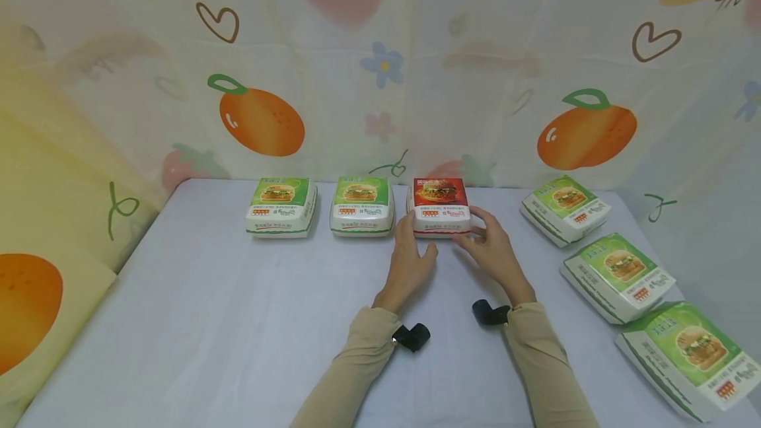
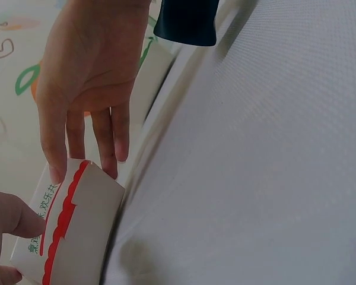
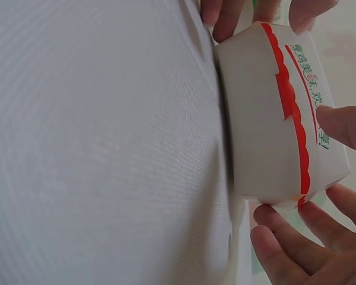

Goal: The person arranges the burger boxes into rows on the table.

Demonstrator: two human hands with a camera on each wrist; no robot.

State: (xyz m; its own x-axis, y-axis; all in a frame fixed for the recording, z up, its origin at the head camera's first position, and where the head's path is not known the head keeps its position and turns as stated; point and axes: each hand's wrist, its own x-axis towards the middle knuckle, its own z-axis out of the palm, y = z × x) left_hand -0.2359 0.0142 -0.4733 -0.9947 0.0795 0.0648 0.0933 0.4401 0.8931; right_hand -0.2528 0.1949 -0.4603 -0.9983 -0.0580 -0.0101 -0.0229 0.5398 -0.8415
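Observation:
A red-topped burger box (image 1: 441, 193) sits flat on the table, third from the left in the back row. My left hand (image 1: 411, 269) has fairly straight fingers at the box's left side, its thumb pointing towards the front. In the left wrist view, the left fingertips (image 2: 108, 169) meet the end of the carton. My right hand (image 1: 493, 253) holds the right front corner: in the right wrist view its thumb (image 3: 343, 126) lies over the front lettering, with the fingertips (image 3: 272, 218) along the right side. The far side of the box is hidden.
Two green-topped burger boxes, an outer (image 1: 281, 209) and an inner (image 1: 361, 207), stand in line to the left. On the right, three more green boxes, a far (image 1: 566, 209), a middle (image 1: 618, 276) and a near one (image 1: 689, 358), lie slanted. A fruit-print curtain (image 1: 333, 84) hangs behind.

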